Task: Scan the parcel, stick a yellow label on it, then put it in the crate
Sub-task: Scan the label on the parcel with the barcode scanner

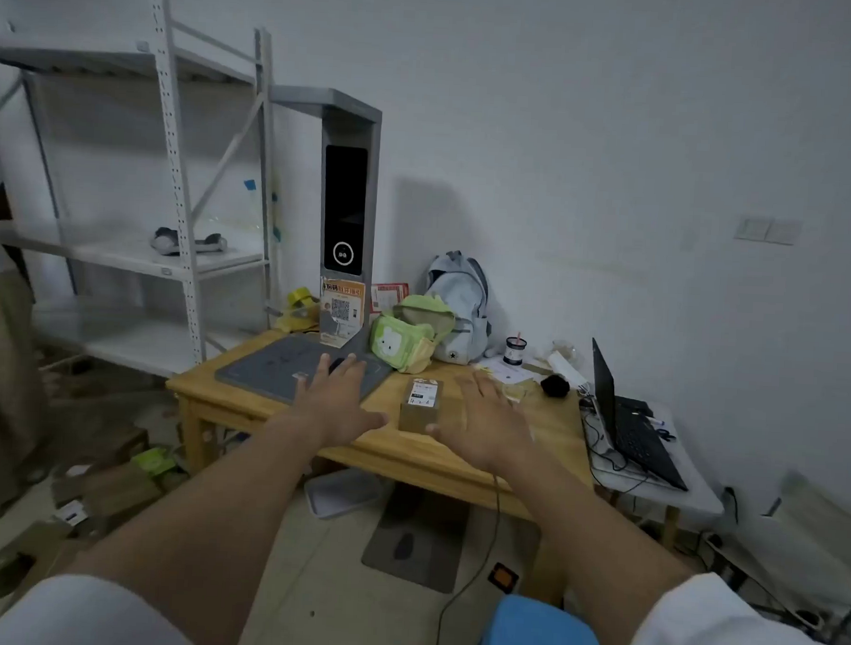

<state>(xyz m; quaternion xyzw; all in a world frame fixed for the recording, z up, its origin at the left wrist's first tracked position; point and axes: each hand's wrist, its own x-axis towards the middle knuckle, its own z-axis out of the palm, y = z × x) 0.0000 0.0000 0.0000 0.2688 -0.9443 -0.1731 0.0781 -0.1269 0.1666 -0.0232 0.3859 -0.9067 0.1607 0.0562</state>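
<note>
A small brown cardboard parcel (420, 407) with a white shipping label on top lies on the wooden table (546, 427). My left hand (335, 401) hovers open to its left, over the grey scanner pad (273, 368). My right hand (487, 424) is open just right of the parcel, thumb near its front corner, holding nothing. The scanner tower (345, 209) with a dark screen stands at the back of the pad. A yellow roll (300, 300) sits behind the scanner's left side. No crate is clearly visible.
A green pouch (405, 336) and a pale backpack (458, 309) sit at the table's back. A laptop (625, 421) is on a side table to the right. Metal shelving (175, 171) stands left. Cardboard boxes (109, 488) litter the floor; a person stands at far left.
</note>
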